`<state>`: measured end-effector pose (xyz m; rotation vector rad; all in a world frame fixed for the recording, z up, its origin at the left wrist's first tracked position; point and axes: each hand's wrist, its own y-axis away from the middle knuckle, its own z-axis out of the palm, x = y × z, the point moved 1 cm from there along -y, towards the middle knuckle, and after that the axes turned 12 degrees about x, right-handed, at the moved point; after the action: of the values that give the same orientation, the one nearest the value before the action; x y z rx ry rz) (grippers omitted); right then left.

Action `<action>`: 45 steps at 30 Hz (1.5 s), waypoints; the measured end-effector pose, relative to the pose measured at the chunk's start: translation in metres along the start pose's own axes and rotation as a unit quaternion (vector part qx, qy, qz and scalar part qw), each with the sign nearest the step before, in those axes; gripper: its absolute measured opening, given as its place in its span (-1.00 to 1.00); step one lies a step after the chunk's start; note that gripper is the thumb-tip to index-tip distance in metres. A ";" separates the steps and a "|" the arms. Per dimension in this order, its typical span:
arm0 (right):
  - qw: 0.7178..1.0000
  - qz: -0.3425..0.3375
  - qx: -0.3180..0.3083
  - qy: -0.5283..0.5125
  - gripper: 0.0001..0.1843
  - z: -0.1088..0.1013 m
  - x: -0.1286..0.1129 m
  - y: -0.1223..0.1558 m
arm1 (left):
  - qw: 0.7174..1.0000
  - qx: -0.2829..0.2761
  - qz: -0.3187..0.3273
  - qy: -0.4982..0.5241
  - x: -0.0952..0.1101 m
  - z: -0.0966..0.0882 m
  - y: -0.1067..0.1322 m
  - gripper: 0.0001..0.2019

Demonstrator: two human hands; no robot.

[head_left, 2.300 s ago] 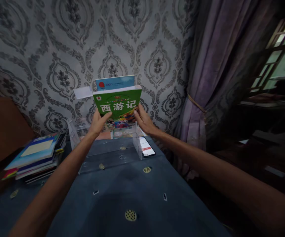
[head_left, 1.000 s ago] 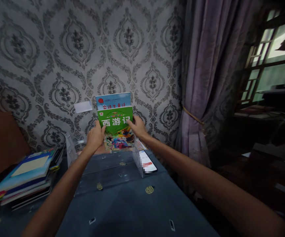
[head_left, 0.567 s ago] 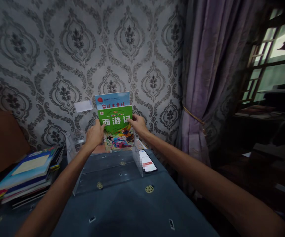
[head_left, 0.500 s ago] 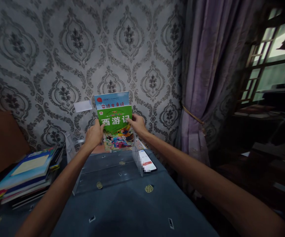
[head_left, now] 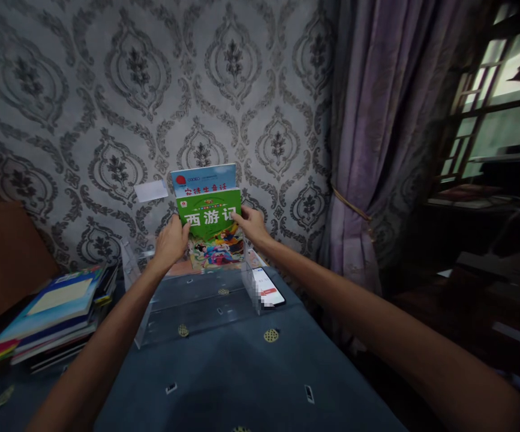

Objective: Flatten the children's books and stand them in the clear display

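A green picture-covered book (head_left: 212, 237) stands upright at the back of a clear plastic stand (head_left: 131, 276). My left hand (head_left: 172, 240) grips its left edge, thumb on the front cover. On the opposite edge, my right hand (head_left: 251, 223) pinches the same book, its thumb also on the cover. Just behind rises a blue book (head_left: 206, 176), of which only the top part shows; the green one covers the rest. Both hands are closed, with their fingers behind the book partly hidden.
A phone (head_left: 268, 291) with a lit screen lies by the stand's right wall. Stacked books (head_left: 57, 306) lie at the left, beside a brown box (head_left: 10, 258). The patterned cloth (head_left: 237, 372) covers the table. A purple curtain (head_left: 358, 150) hangs at the right; a white card (head_left: 150, 191) is near the wall.
Both hands keep their hold on the green book, which stays almost in place in front of the blue one. The whole view has shifted slightly.
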<state>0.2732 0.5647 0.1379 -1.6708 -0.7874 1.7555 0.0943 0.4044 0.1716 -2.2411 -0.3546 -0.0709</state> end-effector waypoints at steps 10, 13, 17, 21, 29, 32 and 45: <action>1.000 -0.013 -0.020 -0.013 -0.63 -0.009 -0.005 0.007 | 1.000 -0.006 -0.013 0.027 -0.004 0.003 0.002 -0.63; 1.000 -0.015 -0.020 -0.016 -0.63 -0.010 -0.005 0.007 | 0.999 -0.002 -0.014 0.035 -0.004 0.003 0.003 -0.63; 0.999 -0.017 -0.018 -0.020 -0.62 -0.009 -0.004 0.007 | 0.999 0.002 -0.012 0.042 -0.005 0.002 0.005 -0.62; 0.999 -0.016 -0.016 -0.024 -0.60 -0.008 -0.002 0.008 | 0.999 0.003 -0.011 0.049 -0.005 0.001 0.005 -0.61; 0.999 -0.019 -0.016 -0.031 -0.57 -0.008 -0.001 0.009 | 0.998 0.009 -0.010 0.059 -0.008 0.002 0.006 -0.62; 0.999 -0.022 -0.017 -0.031 -0.57 -0.009 -0.002 0.010 | 0.998 0.013 -0.008 0.062 -0.009 0.002 0.007 -0.62; 1.000 -0.018 -0.013 -0.014 -0.61 -0.016 -0.013 0.018 | 0.998 0.008 -0.011 0.064 -0.007 -0.005 0.018 -0.61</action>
<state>0.2890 0.5436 0.1317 -1.6418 -0.8505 1.7531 0.0933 0.3880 0.1597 -2.2042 -0.3080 -0.2214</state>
